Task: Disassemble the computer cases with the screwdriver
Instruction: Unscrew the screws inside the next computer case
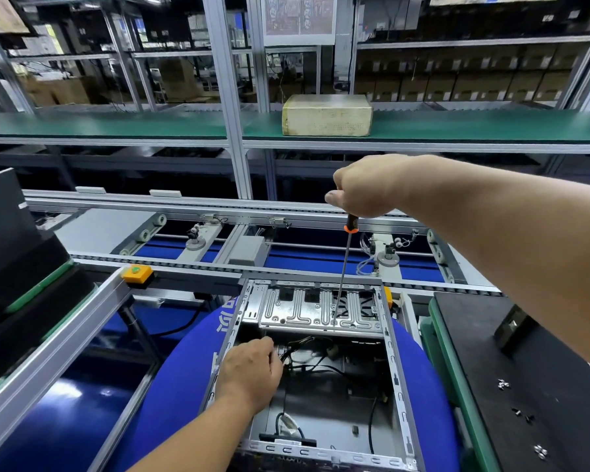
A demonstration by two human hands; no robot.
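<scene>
An open metal computer case (394, 366) lies on a round blue seat below me, its inside bare with loose black cables. My right hand (367, 189) grips the black and orange handle of a long screwdriver (342, 270) from above. Its shaft runs steeply down and the tip touches the silver ribbed bracket plate (297, 310) at the far end of the case. My left hand (252, 367) sits inside the case near its left wall, fingers curled down among the cables. Whether it holds anything is hidden.
A black mat (539, 376) on the right bench carries several loose screws (503, 384). A yellow button box (137, 273) sits on the conveyor frame to the left. A cardboard box (327, 114) stands on the green shelf ahead. Black panels lie at far left.
</scene>
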